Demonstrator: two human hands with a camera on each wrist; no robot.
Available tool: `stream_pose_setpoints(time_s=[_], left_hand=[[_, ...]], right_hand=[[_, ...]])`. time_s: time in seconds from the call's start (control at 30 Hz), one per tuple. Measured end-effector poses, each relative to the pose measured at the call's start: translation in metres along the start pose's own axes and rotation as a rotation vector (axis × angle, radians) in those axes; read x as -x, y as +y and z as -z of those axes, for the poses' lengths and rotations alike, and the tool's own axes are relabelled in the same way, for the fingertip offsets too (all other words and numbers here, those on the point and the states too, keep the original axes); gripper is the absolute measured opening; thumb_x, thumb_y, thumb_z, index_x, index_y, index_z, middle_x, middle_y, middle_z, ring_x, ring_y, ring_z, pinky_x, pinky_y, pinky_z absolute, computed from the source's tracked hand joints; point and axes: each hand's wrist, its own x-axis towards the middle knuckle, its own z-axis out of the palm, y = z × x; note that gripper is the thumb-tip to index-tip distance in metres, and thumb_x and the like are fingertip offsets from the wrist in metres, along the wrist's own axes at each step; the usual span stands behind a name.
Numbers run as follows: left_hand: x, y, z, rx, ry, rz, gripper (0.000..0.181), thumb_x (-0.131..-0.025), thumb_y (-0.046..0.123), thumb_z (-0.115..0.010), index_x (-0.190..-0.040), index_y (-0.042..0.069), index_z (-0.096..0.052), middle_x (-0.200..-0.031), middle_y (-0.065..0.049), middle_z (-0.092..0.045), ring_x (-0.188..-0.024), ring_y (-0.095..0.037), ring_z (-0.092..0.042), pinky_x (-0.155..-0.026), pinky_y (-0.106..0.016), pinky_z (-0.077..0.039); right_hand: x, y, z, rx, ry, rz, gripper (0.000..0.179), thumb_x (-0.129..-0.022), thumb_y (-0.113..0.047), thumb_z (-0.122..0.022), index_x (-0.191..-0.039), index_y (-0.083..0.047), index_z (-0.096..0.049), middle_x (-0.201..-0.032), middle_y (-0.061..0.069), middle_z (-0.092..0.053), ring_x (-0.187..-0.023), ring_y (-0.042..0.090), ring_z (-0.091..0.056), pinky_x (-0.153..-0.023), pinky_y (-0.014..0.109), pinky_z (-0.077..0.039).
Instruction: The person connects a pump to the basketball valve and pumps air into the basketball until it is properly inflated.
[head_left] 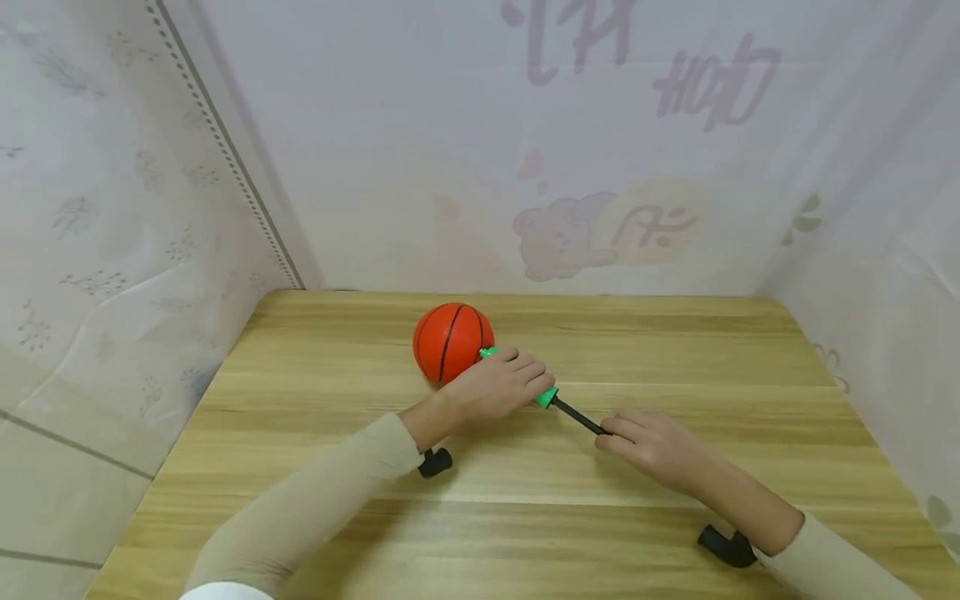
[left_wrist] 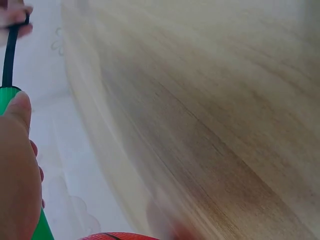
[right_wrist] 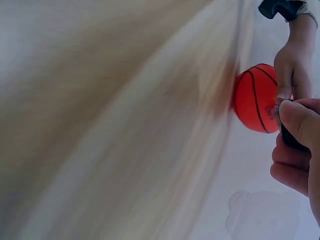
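Observation:
A red ball with black lines rests on the wooden table. Against its right side lies the tip of a ball pump with a green barrel and a thin black rod. My left hand grips the barrel, its thumb along the green end in the left wrist view. At the rod's far end my right hand holds the black handle, thumb on top in the right wrist view. The rod stands drawn out between the hands. Where the pump meets the ball is mostly hidden by the left hand.
The wooden table reaches back to a pale printed cloth wall, with similar cloth on both sides. A black camera mount sits under the left wrist, another black mount under the right.

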Motion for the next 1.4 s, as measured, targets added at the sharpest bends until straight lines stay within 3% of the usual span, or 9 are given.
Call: stream_pose_setpoints(time_s=[0.2, 0.33, 0.53, 0.73, 1.0, 1.23, 1.4], left_hand=[[0.003, -0.001, -0.001, 0.006, -0.001, 0.001, 0.03, -0.104, 0.036, -0.058, -0.126, 0.017, -0.055, -0.117, 0.005, -0.059, -0.108, -0.012, -0.053, -0.089, -0.027, -0.04], [0.002, -0.002, 0.0, -0.02, -0.003, 0.001, 0.033, -0.104, 0.038, -0.057, -0.128, 0.016, -0.056, -0.119, 0.005, -0.06, -0.106, -0.012, -0.054, -0.088, -0.027, -0.04], [-0.003, 0.0, 0.002, -0.064, -0.035, 0.01, 0.033, -0.106, 0.038, -0.053, -0.127, 0.013, -0.056, -0.112, 0.004, -0.06, -0.099, -0.013, -0.052, -0.084, -0.026, -0.04], [-0.007, 0.003, 0.001, -0.08, -0.022, -0.005, 0.024, -0.106, 0.031, -0.054, -0.122, 0.013, -0.056, -0.109, 0.004, -0.059, -0.098, -0.013, -0.052, -0.083, -0.026, -0.038], [-0.01, 0.004, 0.002, -0.082, -0.039, 0.005, 0.018, -0.106, 0.029, -0.053, -0.117, 0.015, -0.057, -0.104, 0.005, -0.056, -0.093, -0.012, -0.049, -0.081, -0.026, -0.036], [-0.009, 0.004, -0.001, -0.055, 0.007, 0.01, 0.016, -0.106, 0.031, -0.053, -0.112, 0.016, -0.056, -0.098, 0.007, -0.055, -0.086, -0.011, -0.048, -0.077, -0.024, -0.034], [-0.007, 0.005, 0.0, -0.024, -0.016, 0.003, 0.019, -0.106, 0.035, -0.054, -0.112, 0.017, -0.054, -0.098, 0.007, -0.053, -0.087, -0.011, -0.047, -0.076, -0.024, -0.034]], right_hand=[[0.02, -0.01, 0.012, -0.001, -0.014, -0.006, 0.041, -0.113, -0.013, -0.03, -0.097, -0.011, -0.067, -0.094, 0.001, -0.067, -0.079, 0.013, -0.061, -0.066, 0.026, -0.054], [0.021, -0.01, 0.013, 0.006, -0.01, -0.002, 0.041, -0.113, -0.014, -0.03, -0.097, -0.011, -0.067, -0.094, 0.0, -0.066, -0.079, 0.013, -0.06, -0.066, 0.025, -0.053], [0.001, 0.001, 0.004, 0.021, -0.036, -0.004, 0.044, -0.113, -0.016, -0.028, -0.096, -0.008, -0.067, -0.093, 0.001, -0.065, -0.077, 0.012, -0.059, -0.063, 0.021, -0.052], [-0.026, 0.011, -0.01, 0.031, -0.044, 0.02, 0.044, -0.113, -0.015, -0.027, -0.096, -0.007, -0.067, -0.091, 0.001, -0.065, -0.076, 0.012, -0.058, -0.064, 0.021, -0.05], [-0.044, 0.017, -0.022, 0.054, -0.004, 0.032, 0.049, -0.112, -0.013, -0.024, -0.092, -0.006, -0.068, -0.088, 0.001, -0.065, -0.073, 0.011, -0.058, -0.064, 0.018, -0.05], [-0.043, 0.014, -0.017, 0.032, 0.01, 0.034, 0.045, -0.112, -0.013, -0.026, -0.094, -0.006, -0.067, -0.089, 0.0, -0.064, -0.073, 0.01, -0.057, -0.063, 0.018, -0.048], [-0.024, 0.005, -0.007, -0.008, 0.001, 0.022, 0.042, -0.112, -0.013, -0.029, -0.095, -0.007, -0.067, -0.09, 0.0, -0.064, -0.074, 0.011, -0.057, -0.062, 0.019, -0.048]])
